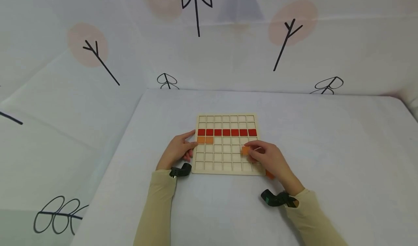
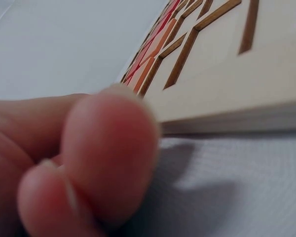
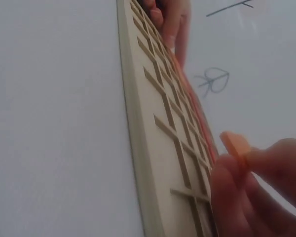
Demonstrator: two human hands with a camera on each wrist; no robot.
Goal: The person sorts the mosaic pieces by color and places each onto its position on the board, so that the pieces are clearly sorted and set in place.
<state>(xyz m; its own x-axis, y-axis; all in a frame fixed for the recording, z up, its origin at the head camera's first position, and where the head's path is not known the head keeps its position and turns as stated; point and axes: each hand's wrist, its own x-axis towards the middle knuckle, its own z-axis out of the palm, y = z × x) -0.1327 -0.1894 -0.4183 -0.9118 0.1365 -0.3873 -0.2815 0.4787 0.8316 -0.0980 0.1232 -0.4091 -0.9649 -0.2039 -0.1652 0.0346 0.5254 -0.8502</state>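
A wooden grid board (image 1: 222, 157) lies on the white surface. One row is filled with red square tiles (image 1: 226, 132); below it, two orange tiles (image 1: 205, 140) sit in the leftmost cells. My left hand (image 1: 177, 148) rests at the board's left edge, its index finger and thumb touching the rim; in the left wrist view its fingertips (image 2: 111, 153) are close to the board's side. Over the board's right part, my right hand (image 1: 269, 157) pinches an orange tile (image 3: 237, 145) between thumb and fingers, raised above the cells in the right wrist view.
More orange (image 1: 270, 174) shows beside the board's lower right corner, partly hidden under my right hand. A white cloth (image 1: 228, 57) with plant drawings hangs behind the table (image 1: 343, 148). Dark straps (image 1: 277, 198) sit on both wrists.
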